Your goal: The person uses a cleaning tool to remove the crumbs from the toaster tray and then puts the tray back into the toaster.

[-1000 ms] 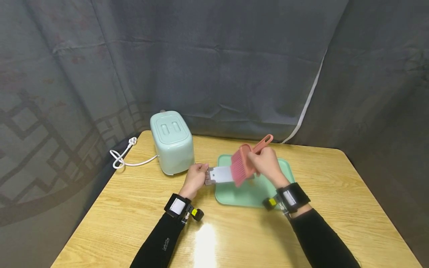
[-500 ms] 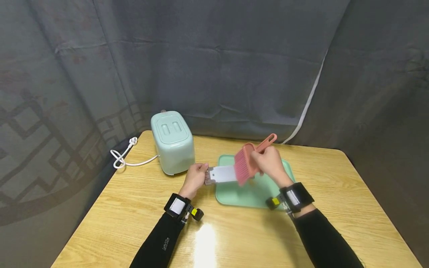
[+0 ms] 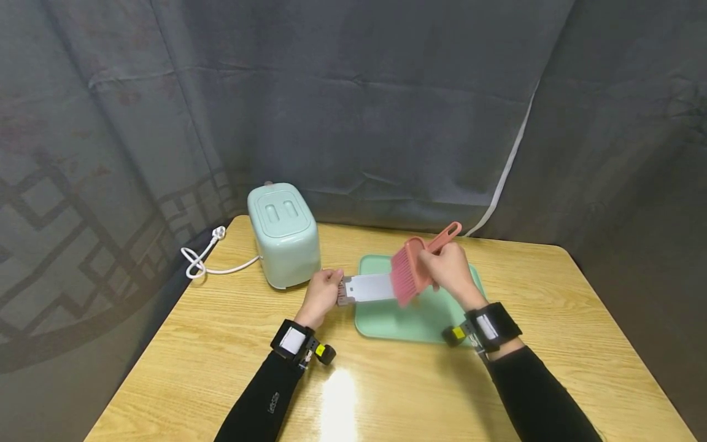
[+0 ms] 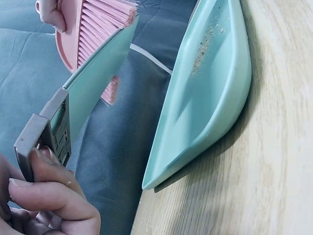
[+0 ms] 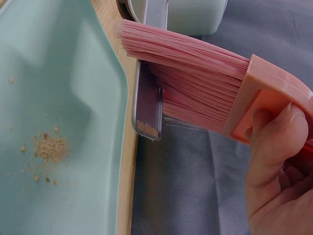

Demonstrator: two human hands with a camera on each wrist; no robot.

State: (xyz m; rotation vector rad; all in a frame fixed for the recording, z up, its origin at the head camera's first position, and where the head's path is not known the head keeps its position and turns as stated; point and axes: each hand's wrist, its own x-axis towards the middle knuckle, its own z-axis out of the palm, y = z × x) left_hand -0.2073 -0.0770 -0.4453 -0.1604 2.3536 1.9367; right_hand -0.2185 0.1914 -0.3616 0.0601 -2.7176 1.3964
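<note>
My left hand pinches the end of a flat metal crumb tray, holding it above a mint-green tray. In my right hand is a pink brush, gripped near its head. Its bristles lie across the crumb tray, as the right wrist view shows. Some crumbs cling to the crumb tray's far end. A small heap of crumbs lies on the green tray, with loose bits around it. In the left wrist view, fingers curl at the crumb tray's grey end piece.
A mint toaster stands at the back left of the wooden table. Its white cord and plug lie at the left table edge. A grey curtain hangs behind.
My right hand and the brush have shifted a little to the right along the crumb tray, towards its far end. The left hand and crumb tray stay in place.
</note>
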